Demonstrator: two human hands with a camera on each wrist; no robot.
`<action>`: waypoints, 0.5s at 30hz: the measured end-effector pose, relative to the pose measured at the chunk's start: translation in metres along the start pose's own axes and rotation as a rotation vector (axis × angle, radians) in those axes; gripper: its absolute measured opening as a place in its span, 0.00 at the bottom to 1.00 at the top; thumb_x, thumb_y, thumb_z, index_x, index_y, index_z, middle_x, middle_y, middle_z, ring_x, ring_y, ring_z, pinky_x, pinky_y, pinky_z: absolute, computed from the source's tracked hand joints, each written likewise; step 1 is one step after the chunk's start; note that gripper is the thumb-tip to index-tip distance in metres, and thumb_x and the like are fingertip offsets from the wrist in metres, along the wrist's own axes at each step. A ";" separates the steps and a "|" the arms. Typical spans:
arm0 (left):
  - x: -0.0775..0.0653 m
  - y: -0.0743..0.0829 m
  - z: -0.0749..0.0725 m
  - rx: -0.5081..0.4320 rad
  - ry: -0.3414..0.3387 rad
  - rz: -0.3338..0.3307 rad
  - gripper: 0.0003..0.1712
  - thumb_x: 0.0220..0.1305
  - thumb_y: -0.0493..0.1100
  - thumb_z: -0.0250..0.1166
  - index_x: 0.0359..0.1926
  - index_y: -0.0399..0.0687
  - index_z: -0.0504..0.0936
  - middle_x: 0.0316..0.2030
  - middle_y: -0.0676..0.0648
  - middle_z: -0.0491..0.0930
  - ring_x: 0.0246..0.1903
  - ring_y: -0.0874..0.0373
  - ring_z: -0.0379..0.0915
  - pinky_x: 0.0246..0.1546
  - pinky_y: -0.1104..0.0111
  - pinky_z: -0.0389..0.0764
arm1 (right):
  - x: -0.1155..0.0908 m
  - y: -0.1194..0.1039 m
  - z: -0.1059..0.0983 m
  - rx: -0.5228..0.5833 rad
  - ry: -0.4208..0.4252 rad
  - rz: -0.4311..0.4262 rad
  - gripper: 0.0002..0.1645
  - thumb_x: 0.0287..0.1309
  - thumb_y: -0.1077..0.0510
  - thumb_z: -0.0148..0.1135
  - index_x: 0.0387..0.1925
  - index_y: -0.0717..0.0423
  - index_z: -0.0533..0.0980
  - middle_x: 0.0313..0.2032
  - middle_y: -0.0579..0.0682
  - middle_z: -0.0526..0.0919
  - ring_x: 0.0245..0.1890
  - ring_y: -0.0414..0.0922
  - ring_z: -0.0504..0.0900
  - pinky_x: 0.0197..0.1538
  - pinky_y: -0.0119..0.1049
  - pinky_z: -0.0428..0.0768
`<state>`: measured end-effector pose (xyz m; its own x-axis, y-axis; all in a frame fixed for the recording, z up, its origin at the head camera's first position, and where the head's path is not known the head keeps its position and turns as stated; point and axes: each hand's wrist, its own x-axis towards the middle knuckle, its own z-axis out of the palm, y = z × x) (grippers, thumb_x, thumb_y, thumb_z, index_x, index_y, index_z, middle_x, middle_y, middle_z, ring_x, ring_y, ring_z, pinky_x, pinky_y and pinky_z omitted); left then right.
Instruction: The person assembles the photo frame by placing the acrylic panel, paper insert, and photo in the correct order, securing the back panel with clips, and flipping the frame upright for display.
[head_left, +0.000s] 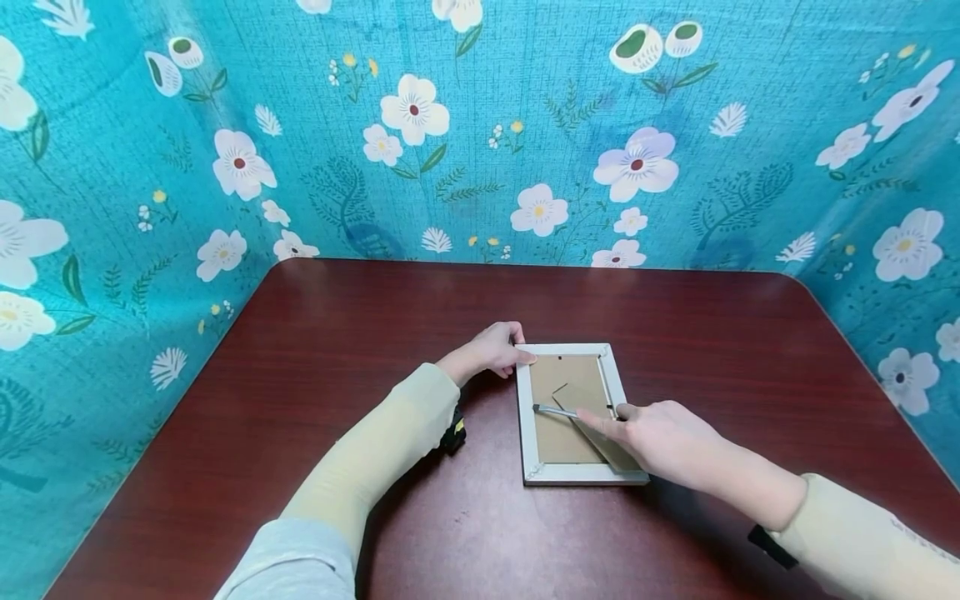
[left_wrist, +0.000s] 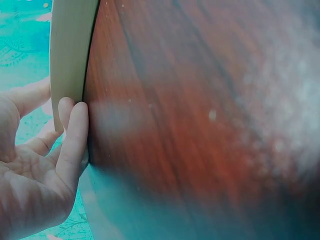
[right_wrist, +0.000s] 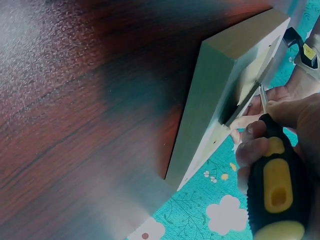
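Note:
A white picture frame (head_left: 528, 425) lies on the table with its brown backing board (head_left: 558, 375) facing up. At the frame's far left corner my left hand (head_left: 497, 348) grips the edge, thumb on top; the left wrist view shows its fingers around the frame's side (left_wrist: 75, 45). My right hand (head_left: 667, 442) holds a screwdriver, its black and yellow handle (right_wrist: 277, 185) inside the curled fingers. The metal shaft (head_left: 555, 411) reaches across the backing, its tip near the left inner edge. A dark slanting edge crosses the backing beneath the shaft. Small black tabs (head_left: 559, 358) sit along the inner rim.
The dark red-brown wooden table (head_left: 337, 325) has rounded far corners. A blue flowered cloth (head_left: 480, 142) hangs behind it and at both sides. Black wrist devices (head_left: 454, 433) sit at the cuffs of the pale sleeves.

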<state>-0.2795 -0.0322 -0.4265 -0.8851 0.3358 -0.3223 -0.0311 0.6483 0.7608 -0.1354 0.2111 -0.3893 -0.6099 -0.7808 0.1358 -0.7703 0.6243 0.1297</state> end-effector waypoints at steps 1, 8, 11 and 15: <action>0.000 0.000 0.000 -0.005 -0.003 0.003 0.14 0.61 0.40 0.69 0.31 0.42 0.70 0.25 0.44 0.75 0.18 0.58 0.73 0.22 0.69 0.81 | -0.001 0.000 0.000 0.003 0.001 0.002 0.40 0.43 0.73 0.63 0.61 0.45 0.76 0.17 0.43 0.62 0.10 0.36 0.54 0.14 0.31 0.59; -0.001 0.001 -0.001 -0.003 -0.006 0.010 0.14 0.61 0.40 0.69 0.31 0.42 0.70 0.26 0.43 0.75 0.19 0.57 0.74 0.22 0.68 0.81 | -0.001 0.000 0.001 0.034 -0.020 0.013 0.40 0.46 0.72 0.64 0.62 0.45 0.75 0.17 0.42 0.63 0.10 0.36 0.54 0.14 0.30 0.59; -0.001 0.000 -0.001 0.000 -0.005 0.009 0.14 0.61 0.40 0.69 0.31 0.42 0.70 0.26 0.43 0.75 0.19 0.57 0.74 0.22 0.68 0.81 | 0.001 0.000 0.001 0.037 -0.023 0.019 0.39 0.46 0.71 0.64 0.62 0.44 0.75 0.17 0.43 0.63 0.10 0.36 0.55 0.14 0.31 0.61; 0.000 0.000 0.000 0.007 -0.008 0.009 0.14 0.62 0.40 0.69 0.31 0.42 0.69 0.26 0.44 0.75 0.19 0.58 0.73 0.22 0.69 0.81 | 0.001 -0.001 -0.001 0.045 -0.033 0.027 0.37 0.47 0.71 0.65 0.61 0.44 0.76 0.16 0.42 0.63 0.10 0.36 0.56 0.14 0.31 0.61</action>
<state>-0.2799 -0.0325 -0.4269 -0.8817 0.3473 -0.3195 -0.0193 0.6499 0.7597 -0.1356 0.2095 -0.3887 -0.6360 -0.7644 0.1059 -0.7604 0.6442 0.0823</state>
